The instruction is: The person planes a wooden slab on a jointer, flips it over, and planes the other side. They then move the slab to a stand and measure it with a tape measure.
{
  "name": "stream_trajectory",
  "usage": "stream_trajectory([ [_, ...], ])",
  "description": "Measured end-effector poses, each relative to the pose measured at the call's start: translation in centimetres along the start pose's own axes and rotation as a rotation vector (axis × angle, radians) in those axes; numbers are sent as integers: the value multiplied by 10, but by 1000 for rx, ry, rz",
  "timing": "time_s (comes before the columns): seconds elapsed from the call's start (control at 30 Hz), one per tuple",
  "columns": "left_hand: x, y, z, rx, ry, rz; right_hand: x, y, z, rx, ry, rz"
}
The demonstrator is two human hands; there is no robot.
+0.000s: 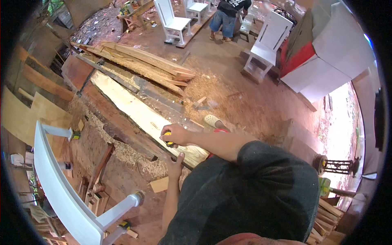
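Note:
My right hand (176,134) is closed around a yellow and black tape measure (168,139), low over a pale wood slab (130,102). The slab is long, freshly planed on top, with dark rough edges. Nearer my body, my left hand (175,166) is at the slab's near edge, thumb stretched out and apart from the fingers, which are partly hidden. No tape blade shows clearly between the two hands.
Wood shavings (212,92) cover the floor beyond the slab, by stacked boards (143,55). At the left lies a white-painted table (61,175), legs sideways. White chairs (174,22) and a bending person (228,18) are farther back. A white cabinet (326,61) stands right.

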State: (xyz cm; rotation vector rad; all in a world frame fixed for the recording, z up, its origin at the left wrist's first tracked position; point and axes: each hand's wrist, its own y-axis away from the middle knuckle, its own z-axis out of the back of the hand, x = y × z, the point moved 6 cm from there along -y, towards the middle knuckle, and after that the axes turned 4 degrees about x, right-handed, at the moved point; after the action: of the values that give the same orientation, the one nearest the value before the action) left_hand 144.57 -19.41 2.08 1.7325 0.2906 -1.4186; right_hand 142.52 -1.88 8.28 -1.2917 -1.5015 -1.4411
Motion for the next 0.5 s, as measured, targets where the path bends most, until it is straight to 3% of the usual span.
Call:
stream_trajectory([
  [0.13, -17, 10, -9, -9, 83, -5, 8, 6, 2, -10, 32, 8],
  [0.23, -44, 18, -15, -20, 12, -119, 7, 7, 2, 30, 13, -10],
  [0.33, -9, 0, -2, -13, -37, -188, 11, 8, 2, 33, 61, 10],
  [0.5, 12, -6, 5, -45, -24, -121, 3, 0, 1, 29, 70, -13],
])
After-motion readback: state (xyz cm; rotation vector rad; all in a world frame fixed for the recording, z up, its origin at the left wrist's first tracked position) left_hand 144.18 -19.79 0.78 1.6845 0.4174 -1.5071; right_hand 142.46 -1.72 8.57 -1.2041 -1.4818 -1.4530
